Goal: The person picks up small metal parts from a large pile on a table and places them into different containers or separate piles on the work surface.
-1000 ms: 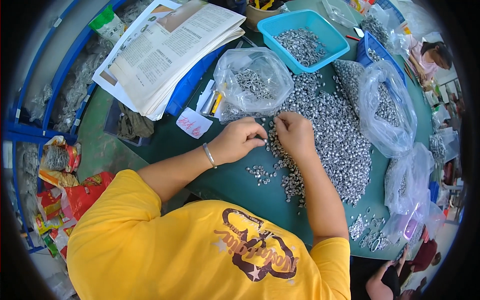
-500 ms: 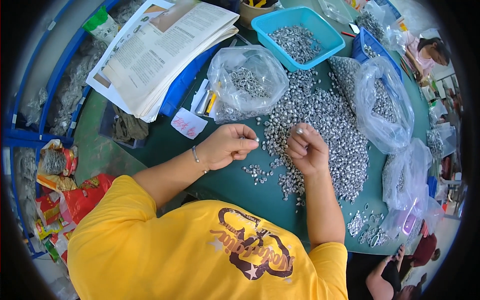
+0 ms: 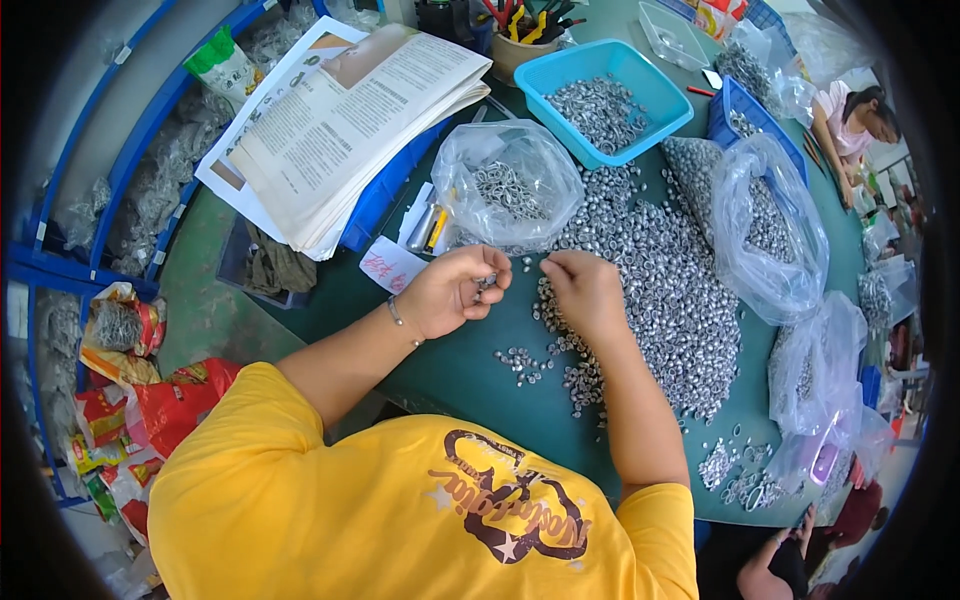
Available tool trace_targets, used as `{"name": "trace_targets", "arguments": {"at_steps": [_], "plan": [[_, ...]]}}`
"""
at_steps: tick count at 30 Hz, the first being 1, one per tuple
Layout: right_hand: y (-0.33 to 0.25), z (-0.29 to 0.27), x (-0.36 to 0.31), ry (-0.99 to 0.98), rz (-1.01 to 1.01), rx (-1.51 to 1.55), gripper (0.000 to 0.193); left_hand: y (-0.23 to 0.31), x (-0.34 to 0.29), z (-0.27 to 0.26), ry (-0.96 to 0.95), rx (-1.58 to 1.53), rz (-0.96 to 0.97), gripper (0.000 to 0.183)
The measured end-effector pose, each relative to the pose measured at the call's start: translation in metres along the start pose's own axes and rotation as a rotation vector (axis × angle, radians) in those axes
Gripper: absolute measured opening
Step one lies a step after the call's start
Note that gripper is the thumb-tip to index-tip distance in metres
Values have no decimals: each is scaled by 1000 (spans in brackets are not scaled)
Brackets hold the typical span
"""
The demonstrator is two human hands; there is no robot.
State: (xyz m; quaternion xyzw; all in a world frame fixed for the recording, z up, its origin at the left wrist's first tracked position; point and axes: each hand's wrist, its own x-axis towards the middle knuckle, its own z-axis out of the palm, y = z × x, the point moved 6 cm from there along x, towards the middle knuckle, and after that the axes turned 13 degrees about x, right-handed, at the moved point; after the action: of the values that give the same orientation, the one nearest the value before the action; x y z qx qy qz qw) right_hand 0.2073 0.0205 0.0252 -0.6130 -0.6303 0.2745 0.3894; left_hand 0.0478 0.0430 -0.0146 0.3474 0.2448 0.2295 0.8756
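Note:
A big heap of small silver metal parts (image 3: 660, 270) covers the middle of the green table (image 3: 470, 370). My left hand (image 3: 450, 292) is curled above the table's bare part and pinches a few of the small metal parts between thumb and fingers. My right hand (image 3: 585, 290) rests palm down on the near left edge of the heap, fingers bent onto the parts. A small loose cluster of parts (image 3: 522, 362) lies just below both hands. A bracelet circles my left wrist.
A clear bag of parts (image 3: 510, 185) sits just beyond my hands, a turquoise bin of parts (image 3: 605, 100) behind it. More bags (image 3: 770, 220) stand to the right. Stacked papers (image 3: 345, 120) lie far left on blue crates. Another person (image 3: 850, 125) sits at the far right.
My left hand has lifted off the heap and closed on a few parts. My right hand turned palm up half a second ago and has turned back down onto the heap's edge.

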Motion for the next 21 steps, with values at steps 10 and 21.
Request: {"name": "trace_targets", "arguments": {"at_steps": [10, 21], "plan": [[23, -27, -22, -9, 257, 245, 15, 25, 20, 34, 446, 1884, 604, 13], [35, -22, -33, 74, 427, 544, 16, 22, 15, 39, 278, 1719, 637, 7]]}}
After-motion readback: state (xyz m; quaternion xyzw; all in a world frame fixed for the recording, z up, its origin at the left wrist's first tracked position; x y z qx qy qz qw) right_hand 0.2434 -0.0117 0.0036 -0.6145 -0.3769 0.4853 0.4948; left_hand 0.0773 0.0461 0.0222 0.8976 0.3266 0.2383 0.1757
